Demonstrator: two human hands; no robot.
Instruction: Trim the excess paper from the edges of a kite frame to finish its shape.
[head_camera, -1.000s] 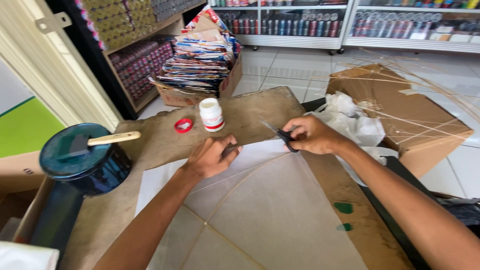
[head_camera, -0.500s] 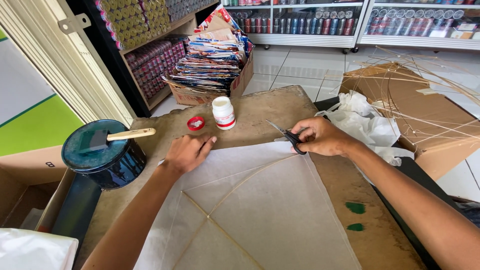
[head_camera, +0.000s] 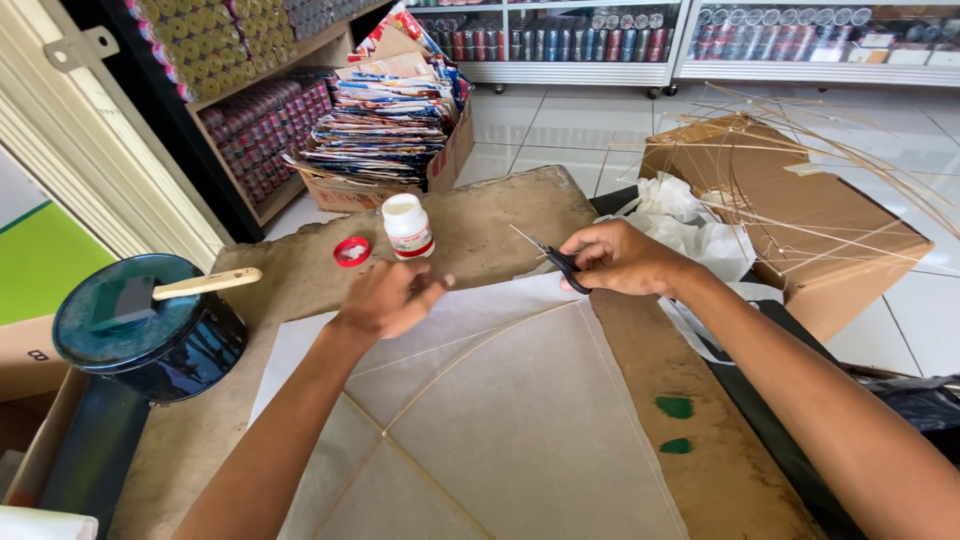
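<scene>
Both bare forearms reach forward from the bottom edge, converging toward the middle. The left hand (head_camera: 388, 297) is seen from its back, wrist straight, fingers loosely curled and pointing ahead (whether they press down or hover cannot be told), thumb out to the right. The left forearm runs up from the lower left at a steep slant. The right hand (head_camera: 622, 258) lies knuckles up, turned leftward, its fingers closed in a grip with the thumb tucked beneath. The right arm comes in from the lower right corner, long and nearly straight.
</scene>
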